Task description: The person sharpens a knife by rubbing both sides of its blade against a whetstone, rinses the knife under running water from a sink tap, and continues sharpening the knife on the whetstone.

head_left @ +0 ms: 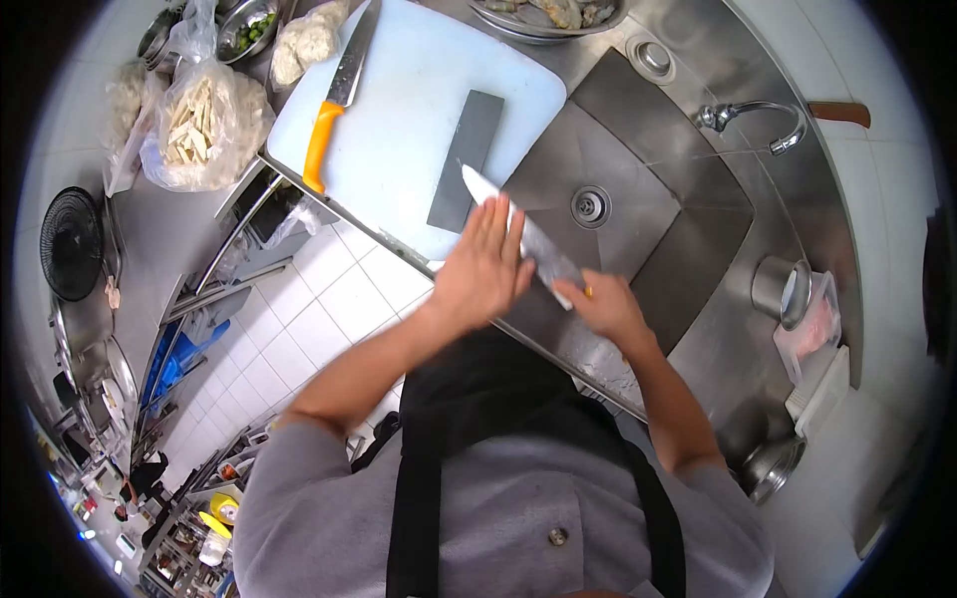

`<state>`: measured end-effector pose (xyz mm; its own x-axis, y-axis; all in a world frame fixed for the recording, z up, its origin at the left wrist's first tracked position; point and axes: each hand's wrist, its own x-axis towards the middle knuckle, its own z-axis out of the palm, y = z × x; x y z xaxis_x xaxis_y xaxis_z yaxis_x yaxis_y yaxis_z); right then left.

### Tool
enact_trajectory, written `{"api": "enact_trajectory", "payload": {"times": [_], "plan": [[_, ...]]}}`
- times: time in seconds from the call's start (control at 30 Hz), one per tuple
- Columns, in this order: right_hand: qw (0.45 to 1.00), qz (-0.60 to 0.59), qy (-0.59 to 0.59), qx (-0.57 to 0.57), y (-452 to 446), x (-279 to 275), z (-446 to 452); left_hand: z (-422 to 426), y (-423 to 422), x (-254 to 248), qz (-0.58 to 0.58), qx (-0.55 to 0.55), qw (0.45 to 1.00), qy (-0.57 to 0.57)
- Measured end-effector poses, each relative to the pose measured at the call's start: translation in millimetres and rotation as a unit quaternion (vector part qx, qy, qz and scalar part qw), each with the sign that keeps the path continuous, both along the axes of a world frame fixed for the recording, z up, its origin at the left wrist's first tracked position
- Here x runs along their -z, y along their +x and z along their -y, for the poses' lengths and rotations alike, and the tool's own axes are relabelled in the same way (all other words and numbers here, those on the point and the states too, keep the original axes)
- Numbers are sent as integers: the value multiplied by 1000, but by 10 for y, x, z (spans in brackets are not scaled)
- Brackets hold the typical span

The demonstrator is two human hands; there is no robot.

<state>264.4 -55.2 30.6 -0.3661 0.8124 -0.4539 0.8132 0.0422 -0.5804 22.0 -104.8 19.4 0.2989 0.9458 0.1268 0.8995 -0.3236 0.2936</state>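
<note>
My right hand (pixel 606 307) is wrapped round the handle of a kitchen knife (pixel 546 255), at the near edge of the sink. Its blade slants up and left, and its tip lies over a dark grey sharpening stone (pixel 467 149). My left hand (pixel 482 257) lies on the blade with its fingers stretched out flat. The stone rests on a white cutting board (pixel 414 110). Farther left on the board is a second knife with an orange handle (pixel 322 146), its blade pointing away from me.
A steel sink (pixel 638 214) with a faucet (pixel 753 118) is at the right. Behind the board stands a bowl of what looks like shrimp (pixel 548 14). Plastic bags of pale food (pixel 204 125) sit at the left. A steel pot (pixel 780 289) stands at the far right.
</note>
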Motion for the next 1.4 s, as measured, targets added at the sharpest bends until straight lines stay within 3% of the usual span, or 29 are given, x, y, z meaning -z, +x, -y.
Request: {"api": "enact_trajectory", "payload": {"times": [0.07, 0.13, 0.23, 0.33, 0.4, 0.47, 0.57, 0.7, 0.73, 0.77, 0.8, 0.9, 0.93, 1.0, 1.07, 1.1, 1.17, 1.23, 1.3, 1.4], "plan": [[999, -37, -34, -8, 81, 27, 118, 54, 45, -28, -1, -2, 1000, -14], [1000, 8, -15, 3, -192, 45, -104, -415, -124, 4, -8, 4, 1000, 14], [990, -59, -54, 119, -518, 91, -405, -943, -437, 144, 5, 48, 996, 69], [999, -45, 28, 6, -283, 65, -207, -490, -298, 91, -20, 13, 999, 44], [999, -42, 9, -19, -96, 21, 12, 49, -104, 42, 9, -8, 1000, 13], [998, 26, -56, -24, -120, -127, 31, 38, -108, -31, 9, -12, 1000, 4], [998, -28, 2, 56, -427, 338, -459, -777, -512, 196, 47, 12, 992, 116], [970, -145, -132, 145, -798, 361, -791, -1358, -830, 565, 100, 98, 982, 123], [986, -110, -78, 99, -753, 402, -678, -1202, -725, 679, 94, 46, 974, 199], [990, -109, -47, 74, -668, 347, -471, -917, -723, 340, 20, 119, 983, 135], [993, -108, -16, 50, -591, 294, -269, -627, -537, 461, -6, 49, 979, 199], [977, -145, 156, -28, -264, 810, -111, -266, -393, 876, 10, 27, 988, 154], [998, -31, -7, 49, -356, 574, -136, -431, -493, 979, -2, 7, 988, 153], [997, -65, 0, 37, -570, 662, -779, -1032, -622, 1031, 33, -10, 982, 183], [996, -81, 6, 36, -868, 714, -1282, -1688, -1009, 785, 40, 12, 997, 71], [994, -96, -13, 58, -1057, 654, -1444, -1843, -1144, 644, 37, 6, 997, 73], [992, -104, -8, 76, -1148, 681, -1510, -2062, -1307, 386, -37, 87, 994, -48], [996, -79, 28, 27, -930, 780, -1247, -1758, -1109, 451, -39, 75, 993, -80], [989, -57, 139, -18, -662, 850, -751, -1162, -790, 844, -24, 15, 997, 78], [996, -24, 84, 16, -912, 531, -708, -1124, -783, 853, -45, 27, 996, 76]]}}
